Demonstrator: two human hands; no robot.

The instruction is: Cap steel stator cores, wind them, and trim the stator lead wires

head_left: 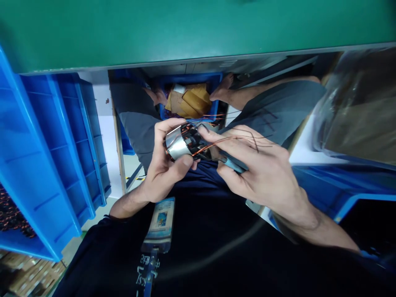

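Note:
My left hand [167,165] grips a motor stator [177,143], a short silver cylinder with a black end and copper windings. Loose copper wires [213,144] run from that end toward the right, passing by my right fingers. Closed in my right hand [256,165] is a hand tool with blue handles [233,164], which looks like pliers or cutters. Its dark head points at the wired end of the stator; the tip is partly hidden, so I cannot tell whether it touches a wire. My right index finger lies close to the black end.
A green tabletop [198,33] spans the top. Blue crates [62,152] are stacked on the left, the lowest visible one holding wound parts. Between the feet stands a blue bin [192,78] with cardboard pieces. Another blue crate [328,185] and a plastic-wrapped box [365,107] are on the right.

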